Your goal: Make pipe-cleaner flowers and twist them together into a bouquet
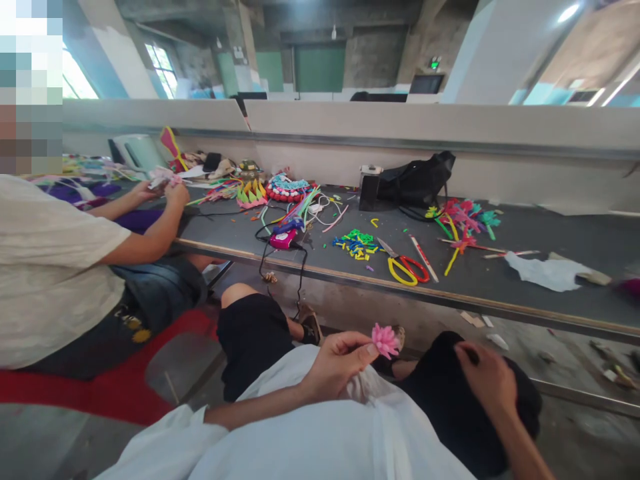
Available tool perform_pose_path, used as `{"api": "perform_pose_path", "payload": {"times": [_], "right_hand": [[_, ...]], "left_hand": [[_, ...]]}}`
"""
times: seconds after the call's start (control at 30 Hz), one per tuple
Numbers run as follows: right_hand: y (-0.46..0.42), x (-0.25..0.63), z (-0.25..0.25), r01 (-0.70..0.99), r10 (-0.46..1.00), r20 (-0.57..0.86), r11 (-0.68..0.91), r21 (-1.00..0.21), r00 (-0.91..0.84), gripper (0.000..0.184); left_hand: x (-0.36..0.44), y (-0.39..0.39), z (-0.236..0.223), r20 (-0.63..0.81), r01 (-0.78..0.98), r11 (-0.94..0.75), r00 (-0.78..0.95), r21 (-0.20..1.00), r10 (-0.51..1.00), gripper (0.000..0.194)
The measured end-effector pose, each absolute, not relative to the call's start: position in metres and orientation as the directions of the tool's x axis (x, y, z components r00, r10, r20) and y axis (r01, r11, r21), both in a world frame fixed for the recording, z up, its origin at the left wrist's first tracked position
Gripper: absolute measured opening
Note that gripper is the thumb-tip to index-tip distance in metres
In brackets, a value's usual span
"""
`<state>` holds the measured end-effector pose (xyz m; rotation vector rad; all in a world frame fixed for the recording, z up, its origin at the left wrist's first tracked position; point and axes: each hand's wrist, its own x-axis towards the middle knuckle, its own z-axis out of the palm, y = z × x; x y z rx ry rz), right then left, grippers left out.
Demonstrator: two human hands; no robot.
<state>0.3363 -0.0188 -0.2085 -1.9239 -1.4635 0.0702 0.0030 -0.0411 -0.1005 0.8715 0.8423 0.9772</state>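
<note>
A small pink flower (385, 341) with many narrow petals is pinched between the thumb and fingers of my left hand (344, 363), above my lap. It looks like pipe cleaner work, though the fine texture is hard to make out. My right hand (490, 381) is over my right knee, loosely bent with a gap between thumb and finger, and no object shows in it. On the table ahead lie scissors (406, 267) with one yellow and one red handle, beside a red-and-white stick (424, 259). Short green, blue and yellow pieces (357, 244) are heaped to their left.
A pink-and-blue glue gun (285, 237) with a black cord lies at the table's front edge (345, 275). Further right are a bunch of coloured flowers (465, 223), a black bag (420, 181) and white paper (545, 270). A person (60, 260) sits at left, hands on pale pink material.
</note>
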Motion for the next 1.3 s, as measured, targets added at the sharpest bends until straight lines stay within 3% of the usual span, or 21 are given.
{"api": "perform_pose_path", "payload": {"times": [0.13,0.17,0.23,0.33,0.47,0.73,0.93,1.13,1.3], "right_hand": [[-0.045,0.269,-0.188,0.687,0.898,0.268,-0.051,-0.725,0.35,0.038],[-0.048,0.254,-0.175,0.55,0.905,0.22,-0.018,-0.835,0.364,0.037],[-0.052,0.229,-0.145,0.342,0.913,0.192,0.063,-0.938,0.36,0.033],[-0.054,0.203,-0.103,0.148,0.937,0.182,0.142,-0.979,0.298,0.025],[-0.056,0.181,-0.079,0.071,0.956,0.213,0.203,-0.977,0.2,0.016],[-0.054,0.168,-0.076,0.137,0.94,0.316,0.298,-0.945,0.129,0.012],[-0.053,0.174,-0.078,0.312,0.922,0.386,0.356,-0.881,0.035,0.011],[-0.055,0.175,-0.079,0.37,0.932,0.362,0.335,-0.867,0.006,0.014],[-0.056,0.174,-0.08,0.352,0.937,0.348,0.33,-0.876,-0.013,0.016]], "left_hand": [[-0.001,-0.038,-0.098,-0.129,-0.311,0.232,0.319,0.922,0.939,0.044],[-0.001,-0.037,-0.097,-0.117,-0.312,0.219,0.316,0.924,0.942,0.044],[-0.002,-0.034,-0.094,-0.118,-0.313,0.21,0.29,0.926,0.95,0.039],[-0.001,-0.031,-0.089,-0.132,-0.313,0.209,0.251,0.926,0.959,0.034],[0.002,-0.029,-0.086,-0.124,-0.328,0.191,0.214,0.925,0.969,0.032],[0.003,-0.028,-0.095,-0.096,-0.273,0.147,0.191,0.951,0.977,0.028],[0.003,-0.03,-0.095,-0.102,-0.25,0.163,0.239,0.955,0.966,0.029],[0.001,-0.029,-0.095,-0.128,-0.227,0.214,0.344,0.95,0.93,0.039],[0.001,-0.028,-0.098,-0.149,-0.295,0.268,0.371,0.917,0.917,0.031]]}}
